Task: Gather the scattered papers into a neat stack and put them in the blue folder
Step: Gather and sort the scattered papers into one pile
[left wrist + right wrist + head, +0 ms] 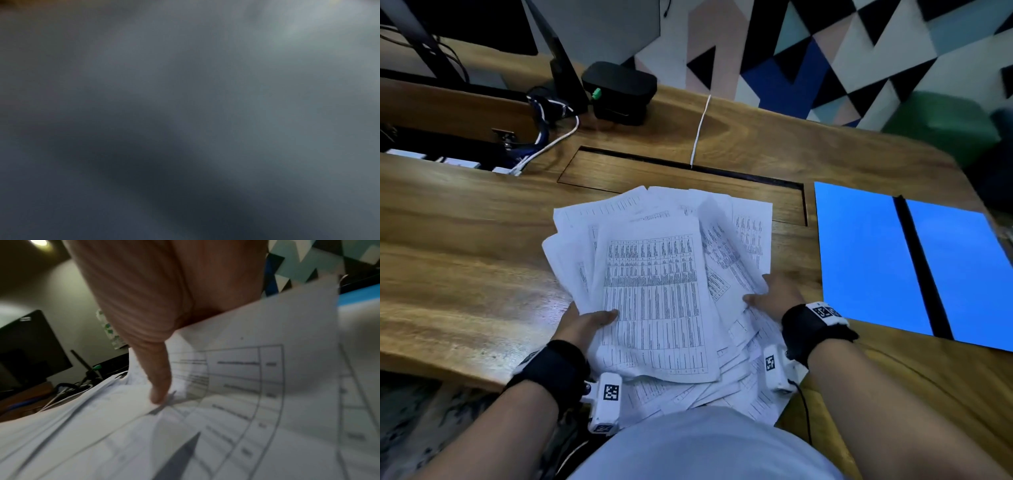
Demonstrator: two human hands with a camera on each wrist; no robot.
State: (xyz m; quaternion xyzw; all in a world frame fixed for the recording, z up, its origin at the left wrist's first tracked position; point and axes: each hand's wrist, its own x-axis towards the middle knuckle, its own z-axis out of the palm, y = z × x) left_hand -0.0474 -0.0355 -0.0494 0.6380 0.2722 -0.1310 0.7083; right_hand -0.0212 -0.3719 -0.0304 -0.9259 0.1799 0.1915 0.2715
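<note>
Both hands (585, 325) (774, 296) grip thin, fanned papers (657, 284) — printed grids.

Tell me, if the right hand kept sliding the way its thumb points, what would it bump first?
The right hand points left, so it would likely just push further into the papers it already holds; beyond them is the left hand.

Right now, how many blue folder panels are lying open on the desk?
2. The left panel lies just right of the papers; the right panel lies beyond the black spine, reaching the frame edge. None looks hidden.
</note>
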